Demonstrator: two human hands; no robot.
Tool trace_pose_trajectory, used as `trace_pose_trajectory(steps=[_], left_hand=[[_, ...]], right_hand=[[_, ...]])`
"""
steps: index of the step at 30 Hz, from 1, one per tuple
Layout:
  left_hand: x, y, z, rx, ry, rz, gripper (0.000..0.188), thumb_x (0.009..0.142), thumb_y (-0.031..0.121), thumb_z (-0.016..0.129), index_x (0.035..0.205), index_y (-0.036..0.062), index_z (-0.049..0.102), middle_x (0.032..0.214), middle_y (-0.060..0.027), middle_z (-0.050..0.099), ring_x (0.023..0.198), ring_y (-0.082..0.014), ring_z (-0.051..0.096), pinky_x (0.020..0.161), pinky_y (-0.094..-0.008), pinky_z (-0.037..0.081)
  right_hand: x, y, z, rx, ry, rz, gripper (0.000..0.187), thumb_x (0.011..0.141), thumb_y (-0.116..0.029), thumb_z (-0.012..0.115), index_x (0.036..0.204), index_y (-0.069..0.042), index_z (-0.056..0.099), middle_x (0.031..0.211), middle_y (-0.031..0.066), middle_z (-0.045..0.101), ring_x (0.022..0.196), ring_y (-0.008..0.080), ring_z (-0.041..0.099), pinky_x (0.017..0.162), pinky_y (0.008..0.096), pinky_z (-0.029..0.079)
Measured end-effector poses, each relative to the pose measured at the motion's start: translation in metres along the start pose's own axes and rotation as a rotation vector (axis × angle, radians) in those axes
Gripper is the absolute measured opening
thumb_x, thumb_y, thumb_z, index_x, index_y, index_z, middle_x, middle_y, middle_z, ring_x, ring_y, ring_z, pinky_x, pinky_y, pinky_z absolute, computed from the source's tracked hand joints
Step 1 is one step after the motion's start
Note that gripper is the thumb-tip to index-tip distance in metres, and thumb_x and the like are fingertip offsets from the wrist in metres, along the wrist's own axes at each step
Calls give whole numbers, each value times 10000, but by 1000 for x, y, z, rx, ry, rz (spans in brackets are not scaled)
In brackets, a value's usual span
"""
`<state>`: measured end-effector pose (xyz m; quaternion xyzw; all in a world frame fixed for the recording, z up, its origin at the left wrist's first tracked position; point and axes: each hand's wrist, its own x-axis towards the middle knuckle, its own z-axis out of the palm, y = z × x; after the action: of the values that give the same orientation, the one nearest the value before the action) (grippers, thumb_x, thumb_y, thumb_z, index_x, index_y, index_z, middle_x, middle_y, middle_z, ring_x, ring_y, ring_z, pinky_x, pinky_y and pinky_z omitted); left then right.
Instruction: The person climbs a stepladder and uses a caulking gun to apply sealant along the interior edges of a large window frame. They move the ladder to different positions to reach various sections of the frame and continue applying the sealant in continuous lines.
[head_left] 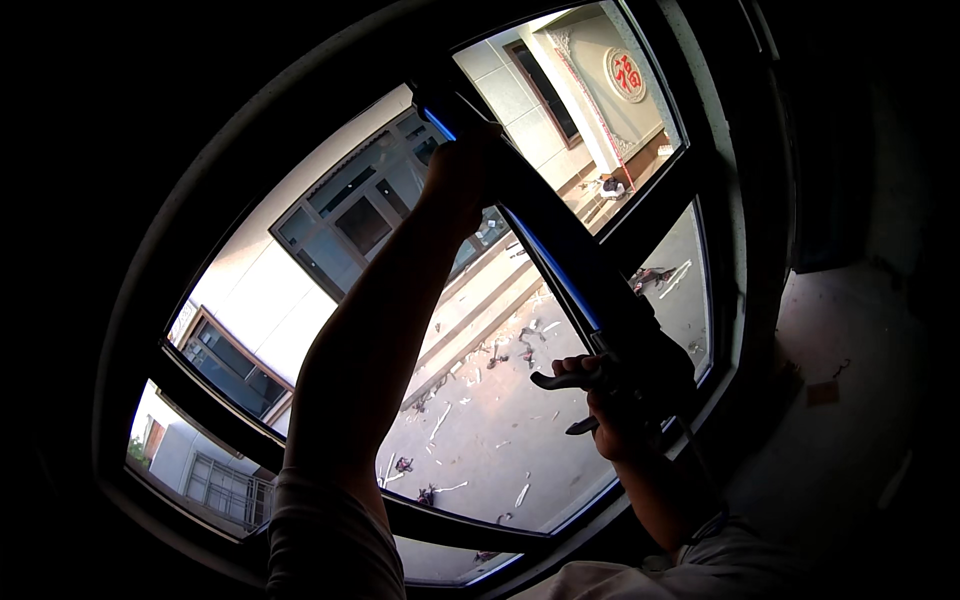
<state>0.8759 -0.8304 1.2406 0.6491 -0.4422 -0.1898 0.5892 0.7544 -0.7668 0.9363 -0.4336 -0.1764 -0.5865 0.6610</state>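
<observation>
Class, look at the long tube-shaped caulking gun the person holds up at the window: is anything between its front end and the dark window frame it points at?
Nothing visible. The caulking gun runs from the right hand at its trigger up to the left hand near its front end, which lies against the dark window frame. The tip itself is too dark to make out.

Counted: one caulking gun (pixel 560 270), two hands on it, left hand (pixel 462 165) and right hand (pixel 610 410); one dark window frame (pixel 650 225); one round red wall emblem (pixel 626 74) outside.
</observation>
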Motion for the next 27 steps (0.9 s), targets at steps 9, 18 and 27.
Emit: trace_pose_trajectory(steps=[9, 18, 27], left_hand=[[6, -6, -8, -42, -74, 34, 417, 882, 315, 634, 1105, -31, 570, 916, -166, 628, 821, -260, 678, 751, -376, 588], [16, -8, -9, -114, -83, 51, 550, 858, 371, 652, 1177, -64, 543, 1014, -211, 621, 904, -299, 670, 761, -404, 592], [16, 2, -18, 53, -83, 149, 651, 877, 380, 622, 1278, -109, 466, 1182, -286, 575, 1038, -379, 648, 858, -455, 581]], right_hand=[[-4, -7, 16, -23, 45, 18, 348, 1002, -72, 421, 1341, 10, 430, 1259, 167, 574, 1216, 294, 563, 1070, 483, 405], [2, -31, 42, -74, 46, -19, 354, 1010, -94, 408, 1348, 10, 418, 1284, 168, 550, 1263, 279, 524, 1078, 480, 397], [6, -39, 63, -76, -38, -95, 358, 1028, -169, 392, 1342, 0, 422, 1257, 168, 571, 1206, 268, 565, 1031, 469, 463]])
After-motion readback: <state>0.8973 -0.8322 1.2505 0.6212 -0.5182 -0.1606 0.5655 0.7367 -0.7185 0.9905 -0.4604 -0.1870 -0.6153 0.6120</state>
